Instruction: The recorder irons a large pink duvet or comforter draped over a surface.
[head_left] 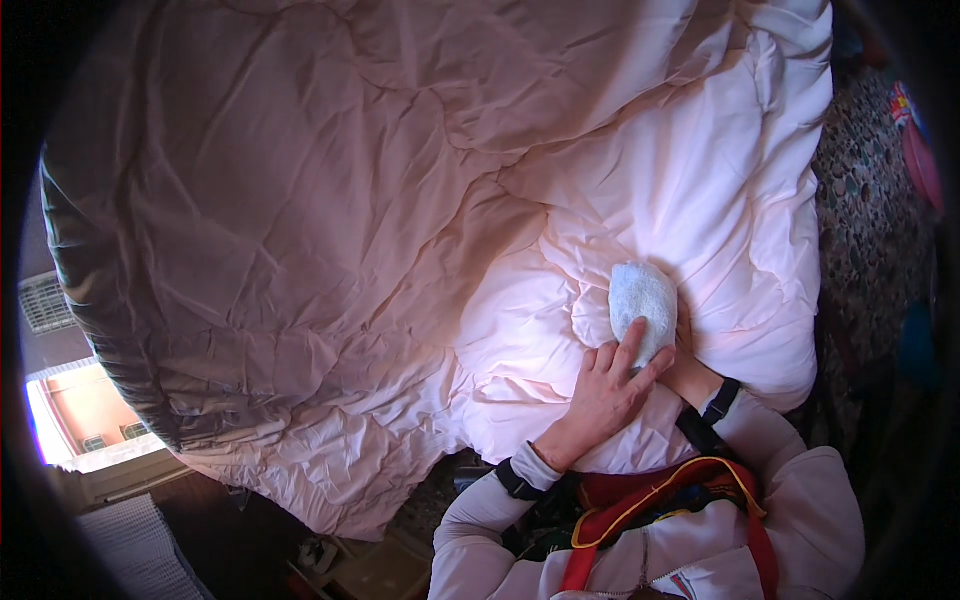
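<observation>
A small bundle of white fuzzy cloth, rounded and rolled or folded, is held just above a pink quilt right of the middle. My left hand lies over its near end, with the index finger and thumb on the cloth and the other fingers bent beside it. My right hand supports the bundle from the right and beneath; most of its fingers are hidden behind the cloth. Whether the bundle is a sock or a small towel I cannot make out.
The wrinkled pink quilt spreads across most of the view, its left side in shadow. A speckled floor runs along the right, with a pink and red item on it. A bright opening shows at the left.
</observation>
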